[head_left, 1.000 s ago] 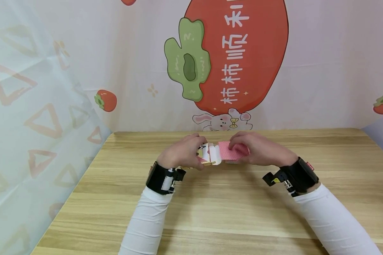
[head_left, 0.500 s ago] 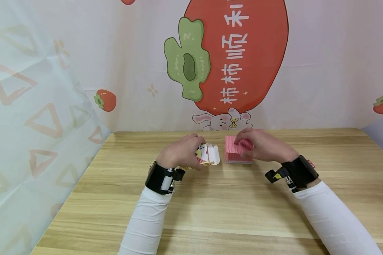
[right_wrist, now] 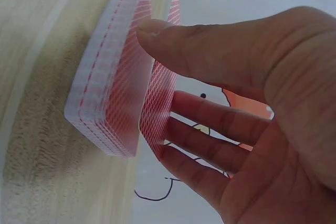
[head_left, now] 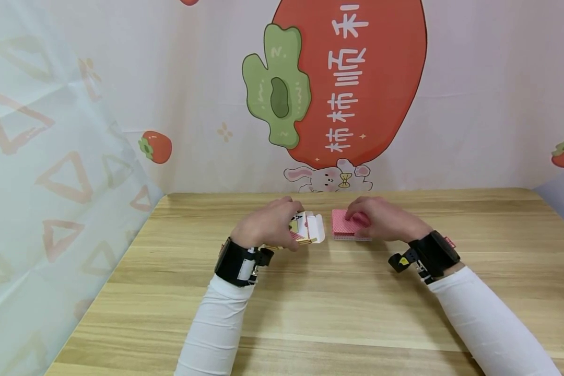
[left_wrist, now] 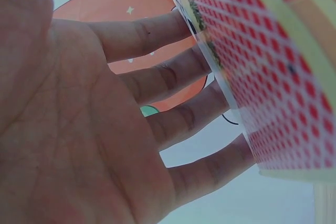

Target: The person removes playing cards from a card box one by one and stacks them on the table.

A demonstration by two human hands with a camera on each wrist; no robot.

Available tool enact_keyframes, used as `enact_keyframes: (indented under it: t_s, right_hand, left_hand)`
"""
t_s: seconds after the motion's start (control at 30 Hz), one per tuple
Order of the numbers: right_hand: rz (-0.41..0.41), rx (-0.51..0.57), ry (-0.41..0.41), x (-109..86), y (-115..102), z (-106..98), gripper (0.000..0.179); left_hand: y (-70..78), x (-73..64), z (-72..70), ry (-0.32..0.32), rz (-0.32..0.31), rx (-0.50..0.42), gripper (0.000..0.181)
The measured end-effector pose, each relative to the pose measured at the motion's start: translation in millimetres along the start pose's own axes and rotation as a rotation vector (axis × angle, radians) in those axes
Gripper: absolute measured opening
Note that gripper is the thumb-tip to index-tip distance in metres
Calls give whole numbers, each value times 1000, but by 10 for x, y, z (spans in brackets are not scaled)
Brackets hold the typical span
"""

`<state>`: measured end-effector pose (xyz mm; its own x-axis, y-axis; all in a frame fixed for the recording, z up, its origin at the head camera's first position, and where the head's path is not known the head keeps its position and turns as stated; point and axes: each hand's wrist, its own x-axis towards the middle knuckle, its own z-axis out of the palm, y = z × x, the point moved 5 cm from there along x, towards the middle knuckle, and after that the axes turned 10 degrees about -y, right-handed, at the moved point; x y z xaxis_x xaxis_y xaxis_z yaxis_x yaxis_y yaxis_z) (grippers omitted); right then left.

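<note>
My left hand (head_left: pixel 267 224) grips a playing card box (head_left: pixel 305 227) in the head view. Its white end flap stands open towards the right, and an ace design shows on its face. In the left wrist view the box's red-checked side (left_wrist: pixel 262 66) spans the fingertips. My right hand (head_left: pixel 387 219) is over a deck of red-backed playing cards (head_left: pixel 343 236) lying on the table. Seen from the right wrist, a thin red-backed playing card (right_wrist: pixel 160 108) is raised off the deck (right_wrist: pixel 100 72), between the thumb and the fingers.
The wooden table (head_left: pixel 310 313) reaches back to a white cloth (head_left: pixel 474 130) printed with a big red persimmon and a rabbit. Another patterned cloth (head_left: pixel 66 183) hangs along the left side. Each wrist wears a black camera band (head_left: pixel 434 256).
My right hand has moved the cards rightward, away from the box flap. It rose a little over the deck, then lowered again. The left hand and the box stay where they were.
</note>
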<state>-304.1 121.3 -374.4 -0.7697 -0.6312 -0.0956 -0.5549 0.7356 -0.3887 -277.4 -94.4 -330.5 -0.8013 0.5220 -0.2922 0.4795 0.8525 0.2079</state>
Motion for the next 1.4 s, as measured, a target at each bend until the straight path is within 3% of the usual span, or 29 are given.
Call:
enact_keyframes:
  t_s: [1.4]
  right_hand:
    - [-48, -43, -7, 37, 12, 72, 38]
  left_hand:
    - [24, 10, 13, -11, 14, 15, 67]
